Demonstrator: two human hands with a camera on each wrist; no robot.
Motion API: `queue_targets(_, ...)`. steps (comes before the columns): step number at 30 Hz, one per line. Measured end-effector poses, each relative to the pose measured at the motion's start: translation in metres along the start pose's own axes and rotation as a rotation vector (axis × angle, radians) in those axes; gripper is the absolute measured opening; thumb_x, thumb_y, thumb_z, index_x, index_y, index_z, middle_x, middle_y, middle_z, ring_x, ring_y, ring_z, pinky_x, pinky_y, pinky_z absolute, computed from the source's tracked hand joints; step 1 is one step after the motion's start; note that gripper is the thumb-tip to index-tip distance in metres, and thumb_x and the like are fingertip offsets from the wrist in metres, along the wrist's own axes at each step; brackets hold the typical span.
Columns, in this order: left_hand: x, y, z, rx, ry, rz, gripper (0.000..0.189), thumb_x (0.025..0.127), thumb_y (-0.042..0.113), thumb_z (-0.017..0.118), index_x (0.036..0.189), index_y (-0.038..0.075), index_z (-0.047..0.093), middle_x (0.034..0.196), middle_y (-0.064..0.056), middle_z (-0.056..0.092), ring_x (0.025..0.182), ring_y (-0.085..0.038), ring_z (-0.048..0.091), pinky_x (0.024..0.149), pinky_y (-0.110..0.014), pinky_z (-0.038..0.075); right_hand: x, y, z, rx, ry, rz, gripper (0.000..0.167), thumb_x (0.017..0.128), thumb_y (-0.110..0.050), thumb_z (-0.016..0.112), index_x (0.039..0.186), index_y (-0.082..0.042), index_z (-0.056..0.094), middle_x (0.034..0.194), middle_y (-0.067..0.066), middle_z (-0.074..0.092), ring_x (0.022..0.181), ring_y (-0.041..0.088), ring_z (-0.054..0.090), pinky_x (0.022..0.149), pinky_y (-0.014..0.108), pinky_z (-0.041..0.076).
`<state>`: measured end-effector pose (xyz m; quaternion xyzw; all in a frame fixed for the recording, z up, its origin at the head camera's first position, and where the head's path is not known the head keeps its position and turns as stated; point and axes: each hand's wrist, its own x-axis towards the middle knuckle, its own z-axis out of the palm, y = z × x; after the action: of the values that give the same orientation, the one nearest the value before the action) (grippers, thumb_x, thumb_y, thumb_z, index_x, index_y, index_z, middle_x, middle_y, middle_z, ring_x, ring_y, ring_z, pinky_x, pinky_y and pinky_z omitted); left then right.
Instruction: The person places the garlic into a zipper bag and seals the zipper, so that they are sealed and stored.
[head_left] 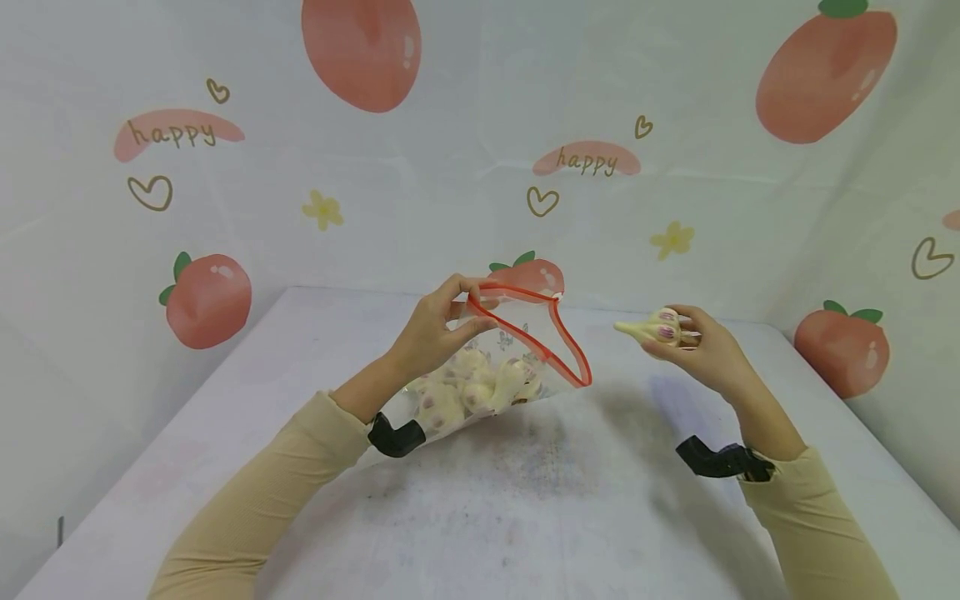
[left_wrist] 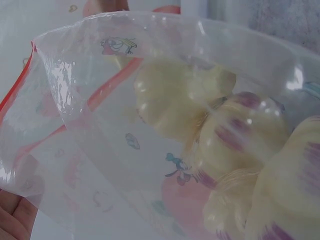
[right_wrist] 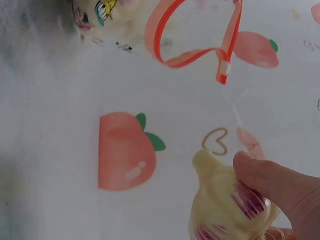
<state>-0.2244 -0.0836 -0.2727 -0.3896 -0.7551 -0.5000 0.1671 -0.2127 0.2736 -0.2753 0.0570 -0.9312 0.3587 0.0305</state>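
My left hand (head_left: 438, 329) pinches the rim of a clear zip bag (head_left: 551, 385) with a red zip edge, its mouth gaping toward the right. Several garlic bulbs (head_left: 472, 387) with purple streaks lie in the bottom of the bag; the left wrist view shows these bulbs (left_wrist: 235, 135) close up through printed plastic. To the right of the bag, my right hand (head_left: 701, 346) grips one more garlic bulb (head_left: 663, 329) above the table, its stem pointing left at the bag's mouth. In the right wrist view the thumb (right_wrist: 275, 182) presses on this bulb (right_wrist: 227, 205).
The bag is over a white table (head_left: 465, 517) with greyish smudges. Behind it hangs a pale backdrop (head_left: 450, 192) printed with red fruit, hearts and "happy" lettering. Black wrist mounts (head_left: 397, 435) sit at both cuffs.
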Motion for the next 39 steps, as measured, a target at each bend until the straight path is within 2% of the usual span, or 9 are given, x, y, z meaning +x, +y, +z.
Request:
queue_targets(4, 0.0, 0.0, 0.0, 0.002, 0.001, 0.001, 0.026, 0.083, 0.004, 0.067, 0.093, 0.001, 0.043, 0.131, -0.018, 0.054, 0.103, -0.028, 0.067, 0.089, -0.033, 0.053, -0.004, -0.009, 0.0, 0.005, 0.014, -0.023, 0.077, 0.086, -0.039, 0.065, 0.143, -0.004, 0.027, 0.136, 0.029, 0.04, 0.116, 0.041, 0.052, 0.071, 0.012, 0.044)
queue_targets(9, 0.0, -0.001, 0.001, 0.012, 0.006, 0.007, 0.027, 0.083, 0.004, 0.068, 0.092, 0.001, 0.043, 0.13, -0.018, 0.056, 0.107, -0.028, 0.065, 0.09, -0.033, 0.053, -0.007, -0.018, 0.002, 0.023, 0.022, -0.052, 0.076, 0.086, -0.037, 0.066, 0.143, -0.005, 0.027, 0.135, 0.029, 0.041, 0.115, 0.04, 0.054, 0.07, 0.01, 0.045)
queue_targets(15, 0.0, 0.0, 0.001, 0.018, 0.002, 0.006, 0.027, 0.082, 0.003, 0.068, 0.093, 0.001, 0.043, 0.13, -0.018, 0.055, 0.104, -0.028, 0.066, 0.088, -0.035, 0.053, -0.01, -0.028, 0.003, 0.013, 0.029, -0.072, 0.076, 0.086, -0.038, 0.066, 0.144, -0.008, 0.027, 0.135, 0.027, 0.042, 0.113, 0.041, 0.056, 0.078, 0.025, 0.053)
queue_targets(23, 0.0, 0.0, 0.0, 0.01, 0.002, 0.023, 0.026, 0.082, 0.002, 0.067, 0.092, 0.001, 0.043, 0.132, -0.018, 0.054, 0.105, -0.028, 0.066, 0.091, -0.031, 0.052, -0.014, -0.038, 0.006, 0.019, 0.037, -0.097, 0.075, 0.085, -0.036, 0.067, 0.144, -0.009, 0.028, 0.133, 0.027, 0.044, 0.111, 0.041, 0.057, 0.077, 0.027, 0.054)
queue_targets(28, 0.0, 0.0, 0.0, 0.005, 0.003, 0.019, 0.026, 0.083, 0.004, 0.067, 0.093, 0.001, 0.043, 0.131, -0.018, 0.054, 0.105, -0.029, 0.065, 0.093, -0.028, 0.051, -0.014, -0.041, 0.008, 0.039, 0.042, -0.117, 0.073, 0.085, -0.034, 0.068, 0.143, -0.01, 0.03, 0.131, 0.026, 0.046, 0.11, 0.04, 0.059, 0.075, 0.019, 0.053)
queue_targets(39, 0.0, -0.001, 0.0, 0.011, 0.0, 0.02, 0.026, 0.083, 0.003, 0.067, 0.093, 0.001, 0.043, 0.131, -0.019, 0.054, 0.105, -0.029, 0.065, 0.094, -0.03, 0.05, -0.015, -0.051, 0.011, 0.035, 0.046, -0.158, 0.07, 0.085, -0.031, 0.069, 0.142, -0.011, 0.033, 0.129, 0.023, 0.049, 0.108, 0.036, 0.059, 0.072, 0.009, 0.047)
